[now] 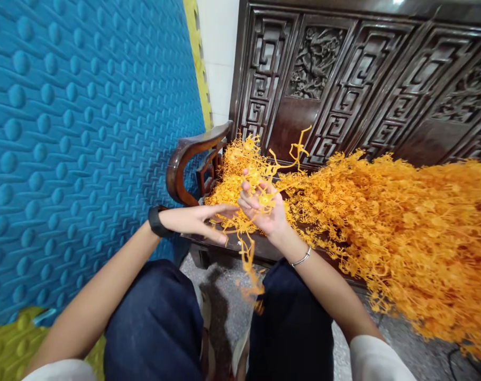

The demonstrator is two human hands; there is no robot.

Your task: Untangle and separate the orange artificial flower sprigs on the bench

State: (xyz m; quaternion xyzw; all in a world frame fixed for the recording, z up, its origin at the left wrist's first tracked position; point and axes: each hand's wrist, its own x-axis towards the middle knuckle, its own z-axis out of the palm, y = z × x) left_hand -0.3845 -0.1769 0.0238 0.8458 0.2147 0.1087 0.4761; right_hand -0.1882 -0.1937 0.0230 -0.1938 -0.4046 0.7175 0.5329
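My right hand (266, 211) is turned palm up over the bench with its fingers curled round orange branched plastic strands (266, 200). Some strands stick up beyond the fingertips, and others dangle below, blurred, between my knees. My left hand (204, 221), with a black band on its wrist, reaches in from the left. Its fingers are stretched out and the thumb stands apart, close to the strands; nothing shows in its grip. Behind both hands lies a pile of similar orange pieces (236, 164) in the bench corner.
A much larger orange heap (415, 222) covers the right side and spills over the front edge of the dark wooden bench (260, 254). The bench has a curved armrest (180, 164) and a carved back (315, 63). Blue padded matting (85, 132) stands at the left.
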